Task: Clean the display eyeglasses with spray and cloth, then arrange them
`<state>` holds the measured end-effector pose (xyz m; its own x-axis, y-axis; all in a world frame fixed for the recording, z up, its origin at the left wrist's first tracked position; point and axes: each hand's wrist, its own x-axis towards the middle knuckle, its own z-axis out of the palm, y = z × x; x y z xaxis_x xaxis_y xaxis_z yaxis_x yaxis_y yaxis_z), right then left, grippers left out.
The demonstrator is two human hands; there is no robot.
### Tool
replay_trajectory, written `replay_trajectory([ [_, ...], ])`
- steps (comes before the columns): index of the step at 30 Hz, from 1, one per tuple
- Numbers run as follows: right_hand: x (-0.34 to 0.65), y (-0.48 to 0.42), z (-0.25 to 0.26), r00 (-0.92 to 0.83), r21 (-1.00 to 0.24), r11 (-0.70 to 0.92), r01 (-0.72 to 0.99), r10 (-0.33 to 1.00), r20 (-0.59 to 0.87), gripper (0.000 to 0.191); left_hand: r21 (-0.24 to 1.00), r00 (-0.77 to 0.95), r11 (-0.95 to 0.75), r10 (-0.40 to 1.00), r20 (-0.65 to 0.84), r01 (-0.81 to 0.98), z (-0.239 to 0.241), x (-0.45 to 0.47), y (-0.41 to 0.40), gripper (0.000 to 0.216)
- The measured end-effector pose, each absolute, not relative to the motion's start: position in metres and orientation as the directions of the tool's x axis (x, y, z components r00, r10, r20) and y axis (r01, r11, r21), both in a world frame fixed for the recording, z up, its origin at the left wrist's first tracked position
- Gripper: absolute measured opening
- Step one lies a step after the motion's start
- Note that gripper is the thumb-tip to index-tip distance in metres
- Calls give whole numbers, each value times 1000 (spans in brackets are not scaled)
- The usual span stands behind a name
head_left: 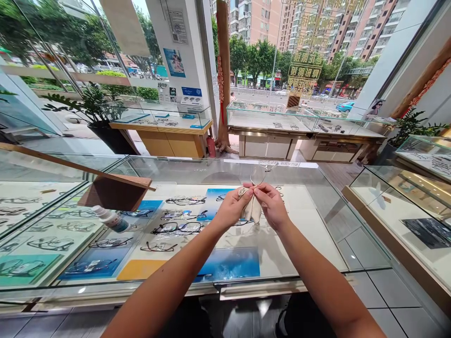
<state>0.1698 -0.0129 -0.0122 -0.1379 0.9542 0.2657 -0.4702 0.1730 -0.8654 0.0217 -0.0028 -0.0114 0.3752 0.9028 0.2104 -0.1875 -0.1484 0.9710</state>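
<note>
Over the glass display case, my left hand point(229, 205) and my right hand point(273, 203) meet at the fingertips, both closed. A beige cloth point(252, 210) is bunched in my left hand and hangs down between the two. Thin-framed eyeglasses point(259, 175) stick up above the pinched fingers, a lens showing against the case's far glass. My right thumb and fingers press at their lower part, where the cloth partly hides the grip. Rows of spectacles point(178, 228) lie in the case under and left of my hands.
A white bottle point(112, 218) stands on the glass display case point(310, 277) at the left, near a brown wooden stand point(116, 191). Another glass case point(398, 206) flanks it on the right. More showcases point(268, 123) line the window beyond.
</note>
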Motion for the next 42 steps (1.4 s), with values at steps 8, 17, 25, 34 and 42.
replay_trajectory([
  [8, 175, -10, -9, -134, -844, 75, -530, 976, 171, 25, 992, 625, 6, 777, 77, -129, 0, -1, 0, 51],
  [17, 167, -11, -12, -148, -826, 101, -555, 965, 217, 23, 972, 369, -106, 912, 179, -209, -7, 24, -8, 52],
  [25, 176, -6, -10, -157, -816, 17, -578, 979, 131, 29, 986, 588, -16, 801, 112, -166, 1, 8, -7, 52],
  [34, 170, -10, -13, -170, -839, 84, -538, 964, 205, 26, 972, 440, -58, 884, 157, -229, -8, 18, -2, 55],
  [42, 173, -3, -14, -157, -802, 14, -598, 979, 134, 28, 987, 646, 54, 762, 56, -149, -2, -2, 1, 52],
])
